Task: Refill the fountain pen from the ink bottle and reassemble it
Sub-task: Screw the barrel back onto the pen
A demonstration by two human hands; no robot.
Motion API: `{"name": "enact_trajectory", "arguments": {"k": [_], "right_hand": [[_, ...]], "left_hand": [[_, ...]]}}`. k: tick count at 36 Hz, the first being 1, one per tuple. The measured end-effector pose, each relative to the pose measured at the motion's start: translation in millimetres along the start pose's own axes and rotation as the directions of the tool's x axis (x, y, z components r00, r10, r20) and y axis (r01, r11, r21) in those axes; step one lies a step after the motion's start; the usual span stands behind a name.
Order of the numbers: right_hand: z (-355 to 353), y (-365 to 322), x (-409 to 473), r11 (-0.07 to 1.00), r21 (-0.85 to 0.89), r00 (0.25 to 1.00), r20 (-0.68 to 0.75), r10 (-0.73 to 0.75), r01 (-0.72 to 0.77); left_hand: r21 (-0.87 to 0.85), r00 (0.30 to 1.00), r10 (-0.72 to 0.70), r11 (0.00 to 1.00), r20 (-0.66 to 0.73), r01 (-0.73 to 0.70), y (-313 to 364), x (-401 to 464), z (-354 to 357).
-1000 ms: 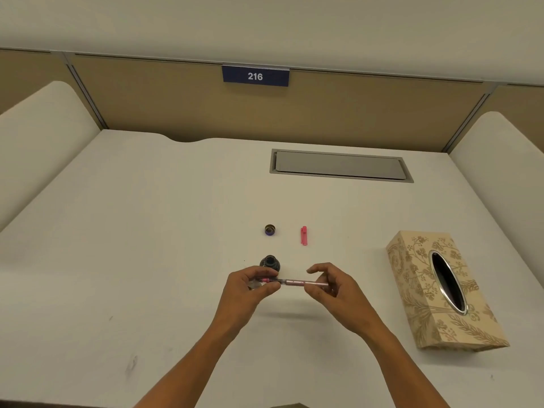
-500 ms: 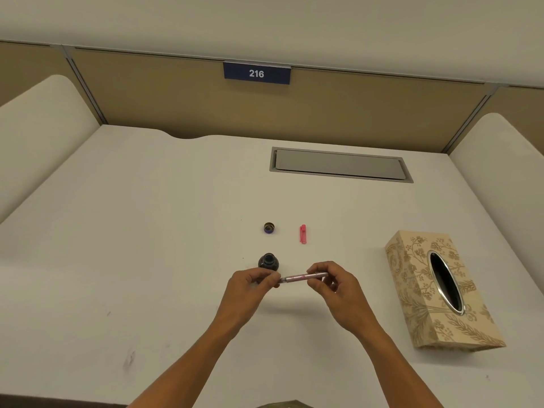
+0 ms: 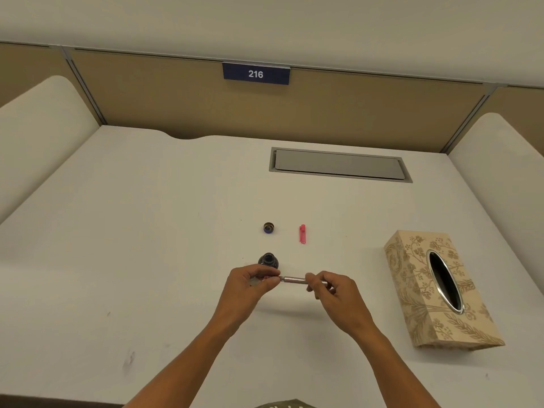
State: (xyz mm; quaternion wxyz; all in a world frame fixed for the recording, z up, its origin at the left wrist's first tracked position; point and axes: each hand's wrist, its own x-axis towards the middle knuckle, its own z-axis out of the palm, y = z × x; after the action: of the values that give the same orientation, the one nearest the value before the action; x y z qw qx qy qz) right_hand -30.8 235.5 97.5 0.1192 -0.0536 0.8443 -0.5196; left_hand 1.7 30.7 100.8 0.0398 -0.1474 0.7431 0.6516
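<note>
Head view, looking down on a white desk (image 3: 147,231). Held level above the desk, just in front of the ink bottle (image 3: 268,260): a slim fountain pen (image 3: 294,279), pale pink-silver barrel with a metal ring at the joint and a redder section toward the left end. Left hand (image 3: 250,282) pinching that left end between thumb and curled fingers, nib end hidden inside the grip. Right hand (image 3: 332,290) pinching the barrel's right end with curled fingertips. Ink bottle small, dark, round, uncapped, upright. Beyond the bottle, apart from it, its cap (image 3: 268,227), dark with a brassy rim. Right of that cap, a short pink pen cap (image 3: 303,234) lying flat. Well right of the bottle, a floral beige tissue box (image 3: 418,290) with an oval opening. Far behind the bottle, a grey cable hatch (image 3: 338,164) and a blue plate reading 216 (image 3: 256,73).
</note>
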Motion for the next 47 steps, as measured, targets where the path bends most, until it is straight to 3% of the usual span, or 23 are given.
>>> {"name": "enact_trajectory", "arguments": {"k": [17, 38, 47], "right_hand": [[-9.8, -0.7, 2.4, 0.997, 0.002, 0.997, 0.009, -0.075, 0.075], [-5.2, -3.5, 2.4, 1.0, -0.018, 1.0, -0.012, 0.015, -0.015], [-6.0, -0.8, 4.8, 0.999, 0.012, 0.999, 0.0, -0.034, 0.034]], "left_hand": [[-0.071, 0.998, -0.045, 0.997, -0.04, 0.042, 2.5, 2.5, -2.7], [-0.053, 0.998, -0.06, 0.997, -0.014, 0.059, 3.3, 1.5, -2.8], [-0.062, 0.998, -0.068, 0.996, -0.015, 0.067, 4.6, 1.6, -3.2]]}}
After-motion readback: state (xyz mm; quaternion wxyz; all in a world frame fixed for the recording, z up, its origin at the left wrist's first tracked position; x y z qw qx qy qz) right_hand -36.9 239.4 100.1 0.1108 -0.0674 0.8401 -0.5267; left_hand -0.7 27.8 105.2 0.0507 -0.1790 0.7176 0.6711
